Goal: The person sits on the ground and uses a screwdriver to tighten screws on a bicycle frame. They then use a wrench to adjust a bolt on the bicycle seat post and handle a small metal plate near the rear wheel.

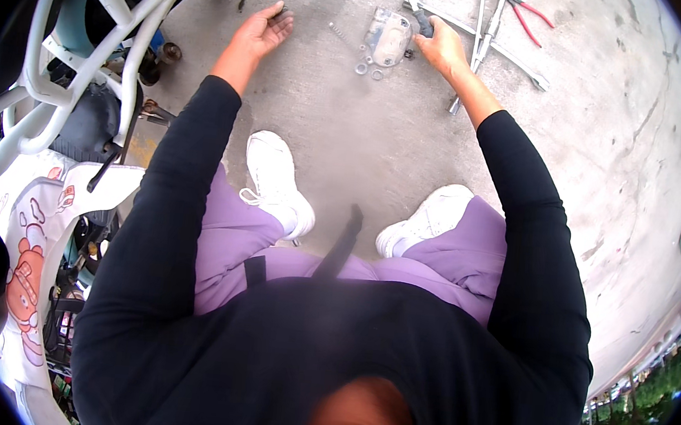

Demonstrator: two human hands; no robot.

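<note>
My right hand (441, 48) is closed around the dark handle of a screwdriver (426, 26), whose thin shaft points up and to the left. Just left of that hand, a grey metal cover (390, 41) lies on the concrete. Small metal rings (362, 69) sit at its near edge, and a thin coil spring (340, 34) lies to its left. My left hand (265, 30) is held farther left, fingers curled and thumb bent toward them. A small dark thing shows at its fingertips, too small to name.
Long metal wrenches (488, 38) lie crossed beyond my right hand, beside red-handled pliers (531, 19). A white tubular vehicle frame (84, 65) and a printed white panel (28, 264) stand close on my left. My white shoes (272, 175) are on the concrete floor (347, 147).
</note>
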